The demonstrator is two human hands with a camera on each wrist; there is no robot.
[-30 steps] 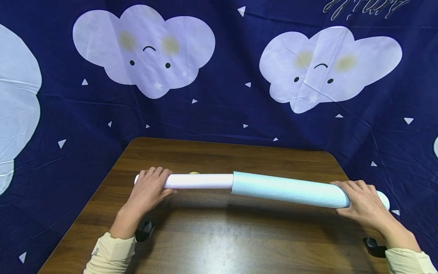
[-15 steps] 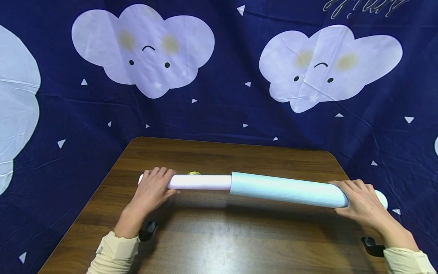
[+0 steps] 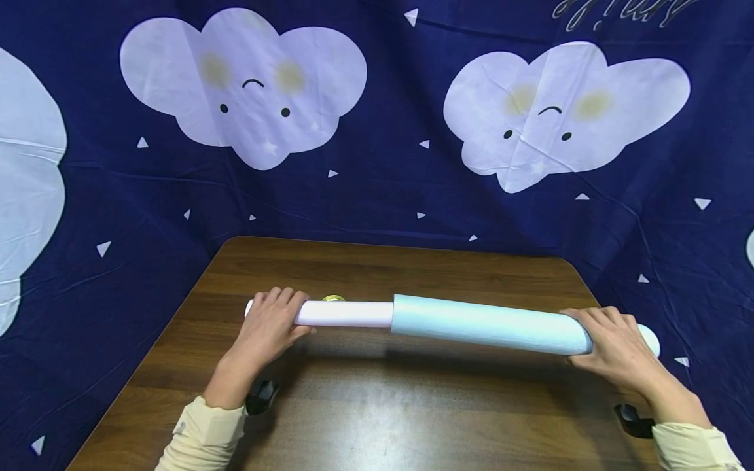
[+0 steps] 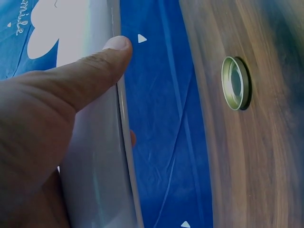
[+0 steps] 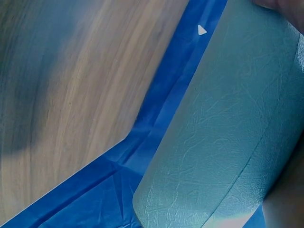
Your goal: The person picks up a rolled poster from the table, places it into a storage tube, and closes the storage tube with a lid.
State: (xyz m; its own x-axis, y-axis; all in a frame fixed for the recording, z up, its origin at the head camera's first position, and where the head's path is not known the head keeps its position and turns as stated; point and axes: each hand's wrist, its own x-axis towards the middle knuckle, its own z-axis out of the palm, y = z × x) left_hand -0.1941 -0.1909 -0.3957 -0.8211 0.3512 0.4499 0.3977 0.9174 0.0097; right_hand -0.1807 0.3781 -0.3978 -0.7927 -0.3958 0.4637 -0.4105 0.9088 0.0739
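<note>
A pale pinkish-white tube (image 3: pixel 347 314) runs into the left end of a wider light blue tube (image 3: pixel 483 322), both held above the table. Near the white tube's left end, my left hand (image 3: pixel 272 322) grips it from above. In the left wrist view the thumb lies along this white tube (image 4: pixel 97 142), which shows a lengthwise seam or edge. My right hand (image 3: pixel 614 343) grips the blue tube close to its right end. Wrinkled, leather-like texture and a long seam show on the blue tube (image 5: pixel 213 128) in the right wrist view. The white tube's inner end is hidden.
Behind the tubes, a gold-rimmed round lid (image 3: pixel 333 298) lies on the brown wooden table (image 3: pixel 377 386). A dark blue cloth (image 3: pixel 400 183) printed with clouds hangs behind the table and along its sides.
My left hand has moved a little to the right with the white tube. The right hand and blue tube have shifted slightly left, so less of the white tube shows between them.
</note>
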